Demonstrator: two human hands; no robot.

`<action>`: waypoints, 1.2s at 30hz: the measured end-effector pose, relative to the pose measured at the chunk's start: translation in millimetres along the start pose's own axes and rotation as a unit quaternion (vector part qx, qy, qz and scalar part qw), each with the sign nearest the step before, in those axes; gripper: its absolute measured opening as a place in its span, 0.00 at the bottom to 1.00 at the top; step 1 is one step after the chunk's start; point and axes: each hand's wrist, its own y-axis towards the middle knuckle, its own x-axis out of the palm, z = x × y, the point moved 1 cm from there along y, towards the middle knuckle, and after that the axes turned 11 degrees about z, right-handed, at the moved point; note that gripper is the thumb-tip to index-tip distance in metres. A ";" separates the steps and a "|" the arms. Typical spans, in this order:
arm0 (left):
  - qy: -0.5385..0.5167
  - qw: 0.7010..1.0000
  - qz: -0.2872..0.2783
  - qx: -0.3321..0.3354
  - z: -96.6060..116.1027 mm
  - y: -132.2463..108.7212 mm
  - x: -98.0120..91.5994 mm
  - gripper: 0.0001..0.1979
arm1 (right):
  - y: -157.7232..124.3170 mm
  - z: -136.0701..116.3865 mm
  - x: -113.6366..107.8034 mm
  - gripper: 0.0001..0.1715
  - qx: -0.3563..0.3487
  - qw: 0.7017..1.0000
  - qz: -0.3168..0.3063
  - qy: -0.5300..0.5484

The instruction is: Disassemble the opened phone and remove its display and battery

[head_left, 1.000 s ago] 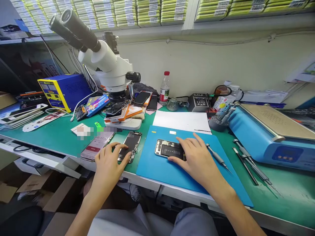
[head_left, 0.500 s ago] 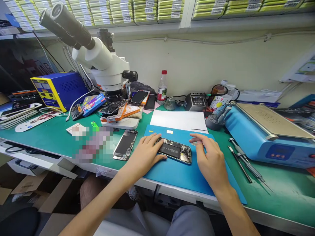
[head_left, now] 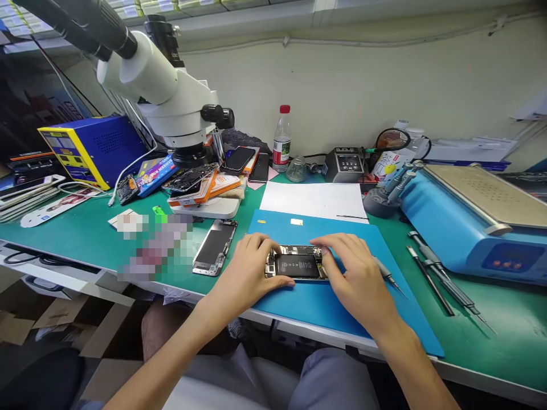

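An opened phone lies on the blue mat, its black battery and circuit boards bare. My left hand grips its left end, thumb along the near edge and fingers on the far edge. At the other end my right hand holds the phone, the thumb on its inner parts and the fingers over the far corner. Partly behind the right hand, a grey screwdriver rests on the mat. A detached phone screen lies on the green bench top, left of the mat.
A white microscope stands at the back left near a blue-yellow box. White paper lies behind the mat. On the right are a blue heating machine, a screwdriver and a black pen-like tool.
My right hand has moved left onto the phone's right end. The phone has turned more level across the mat. The grey screwdriver now shows beside my right hand. The view has tilted down.
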 end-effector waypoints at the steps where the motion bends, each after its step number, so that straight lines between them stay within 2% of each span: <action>1: -0.008 1.000 0.003 -0.005 -0.6 -1.2 0.7 0.27 | 0.2 -1.5 1.2 0.12 -0.018 1.000 -0.011 -0.001; 6: -0.038 0.999 0.005 -0.029 -5.3 -1.3 2.4 0.27 | 1.1 -5.6 4.9 0.10 -0.071 0.997 -0.030 -0.020; 13: -0.044 0.999 0.000 -0.032 -2.8 -2.5 1.2 0.27 | 5.5 -5.7 3.8 0.14 -0.143 0.984 -0.063 -0.083; 15: -0.030 0.999 -0.007 -0.044 3.7 -2.6 -1.3 0.25 | 5.3 -5.9 1.5 0.14 -0.134 0.984 -0.053 -0.105; 19: -0.003 0.996 -0.032 -0.083 17.9 -1.3 -6.3 0.22 | -2.9 -7.0 -3.7 0.13 -0.073 0.991 -0.006 -0.111; 21: 0.019 0.996 -0.026 -0.086 22.0 -2.7 -5.5 0.22 | -10.0 -8.2 -4.5 0.13 -0.061 0.992 0.012 -0.111; 28: 0.094 0.994 0.051 -0.022 22.7 -21.2 6.0 0.22 | -25.1 -16.8 -3.0 0.11 -0.142 0.980 0.020 -0.134; 31: 0.094 0.994 0.046 -0.025 22.4 -22.1 2.6 0.20 | -25.0 -18.8 -3.8 0.08 -0.141 0.981 0.017 -0.133; 36: 0.086 0.995 0.013 -0.040 21.9 -13.1 -5.5 0.19 | -26.0 -17.9 -3.8 0.10 -0.155 0.980 0.008 -0.128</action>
